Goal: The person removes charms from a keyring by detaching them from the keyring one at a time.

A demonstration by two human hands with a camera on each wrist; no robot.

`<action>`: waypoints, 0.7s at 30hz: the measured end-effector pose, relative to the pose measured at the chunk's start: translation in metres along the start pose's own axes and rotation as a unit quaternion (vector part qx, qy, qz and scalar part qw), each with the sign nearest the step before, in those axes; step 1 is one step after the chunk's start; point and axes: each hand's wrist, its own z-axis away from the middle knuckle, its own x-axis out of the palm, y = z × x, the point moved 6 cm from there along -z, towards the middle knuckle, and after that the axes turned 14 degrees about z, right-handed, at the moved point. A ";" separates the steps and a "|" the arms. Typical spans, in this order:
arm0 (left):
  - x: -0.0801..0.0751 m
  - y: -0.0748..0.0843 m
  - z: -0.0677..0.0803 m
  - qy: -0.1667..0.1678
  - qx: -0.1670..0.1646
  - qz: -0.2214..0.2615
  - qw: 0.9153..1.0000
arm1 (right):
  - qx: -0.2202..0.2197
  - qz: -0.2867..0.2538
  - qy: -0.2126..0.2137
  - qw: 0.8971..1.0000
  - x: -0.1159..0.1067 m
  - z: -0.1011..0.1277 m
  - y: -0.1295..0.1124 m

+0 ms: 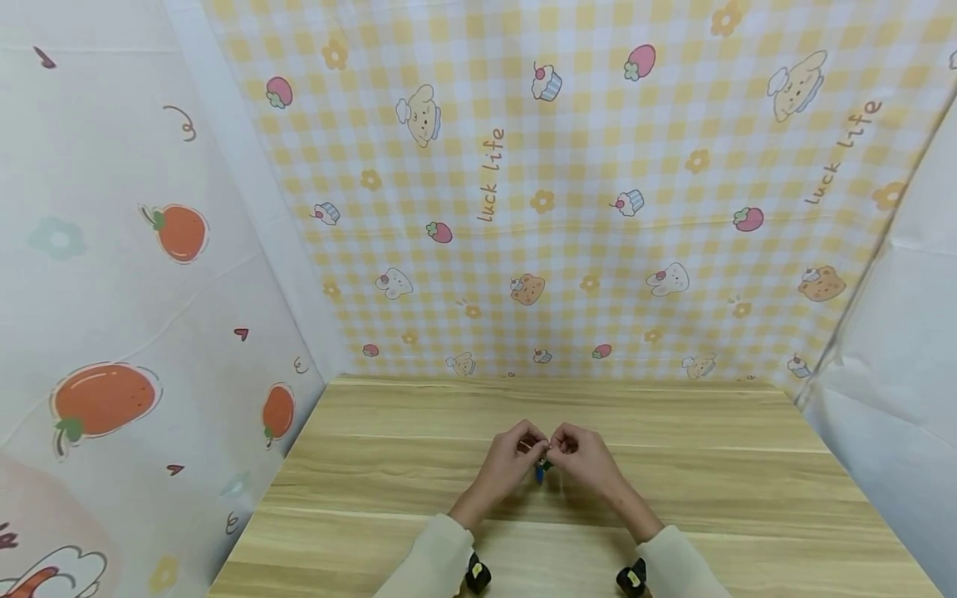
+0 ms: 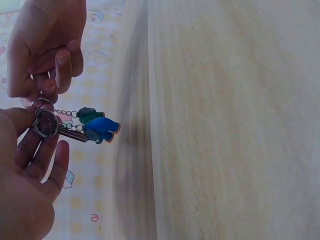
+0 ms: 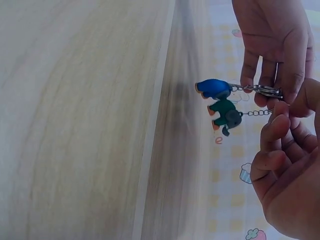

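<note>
Both hands meet above the table. My left hand (image 1: 507, 461) pinches a metal key ring (image 2: 46, 125) between thumb and fingers. A key (image 2: 74, 134) and a blue elephant charm (image 2: 102, 128) on a short chain hang from it. Fingertips of my right hand (image 1: 591, 462) pinch a second, smaller ring (image 2: 42, 101) right beside the first. A green elephant charm (image 3: 223, 112) with a grey head hangs on its own chain (image 3: 257, 113), close to the blue one. Fingers partly hide both rings, so whether they are linked I cannot tell.
The wood-grain table (image 1: 374, 465) extends on every side of the hands. A yellow checked cloth (image 1: 568, 249) hangs behind it, and a white printed cloth (image 1: 112, 291) hangs on the left. Dark wrist devices (image 1: 478, 574) sit near the cuffs.
</note>
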 end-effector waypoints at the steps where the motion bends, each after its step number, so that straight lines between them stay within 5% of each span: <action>1: 0.000 0.000 0.000 -0.002 0.001 -0.002 1.000 | 0.000 -0.001 -0.002 1.000 0.000 0.000 0.000; 13: 0.002 0.002 -0.001 -0.044 0.017 -0.034 0.998 | 0.012 -0.028 -0.018 0.999 -0.003 0.002 0.004; 21: -0.001 0.003 0.000 -0.041 0.028 -0.056 0.997 | -0.032 -0.059 -0.048 0.997 -0.004 0.001 0.007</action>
